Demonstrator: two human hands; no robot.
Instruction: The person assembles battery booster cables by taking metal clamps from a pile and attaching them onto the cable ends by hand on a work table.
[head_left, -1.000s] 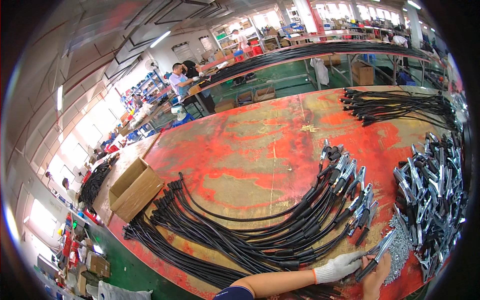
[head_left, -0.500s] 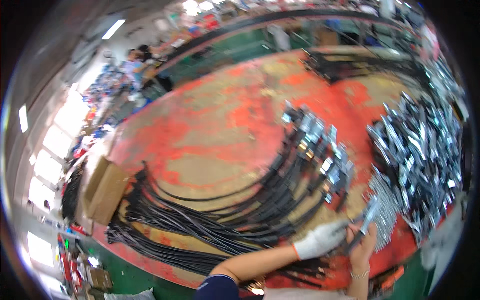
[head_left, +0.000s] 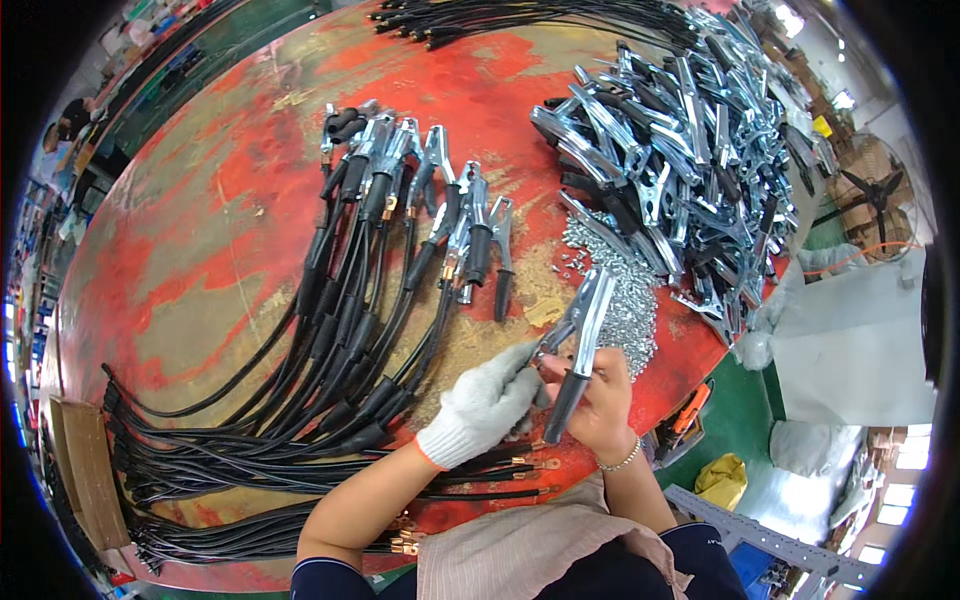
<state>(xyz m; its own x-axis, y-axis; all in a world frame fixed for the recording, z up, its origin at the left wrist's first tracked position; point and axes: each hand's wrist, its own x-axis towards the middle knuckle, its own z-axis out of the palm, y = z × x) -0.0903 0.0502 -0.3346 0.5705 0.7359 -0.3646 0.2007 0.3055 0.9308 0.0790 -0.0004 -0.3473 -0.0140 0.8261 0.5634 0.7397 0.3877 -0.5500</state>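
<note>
A silver metal spring clamp (head_left: 593,318) with black handle sleeves is held between my two hands, its jaws pointing up and away. My left hand (head_left: 482,405), in a white knitted glove, is closed around one handle side of it. Bare, with a bracelet at the wrist, my right hand (head_left: 603,408) has its fingers closed on the clamp near the other handle. What lies between the fingertips is hidden. Just beyond my right hand spreads a heap of small silver screws (head_left: 625,318). Black cables (head_left: 330,330) lie left of my hands, with clamps (head_left: 385,165) on their far ends.
A large pile of loose clamps (head_left: 690,150) covers the table's right side. More black cables (head_left: 520,18) lie at the far edge, and cables with copper lugs (head_left: 540,464) lie near me. A cardboard box (head_left: 92,465) stands at left; a fan (head_left: 872,195) stands beyond the right edge.
The view has swung down and to the right, so the table shows from nearer above. Both hands stay on the clamp, which now shows sharply.
</note>
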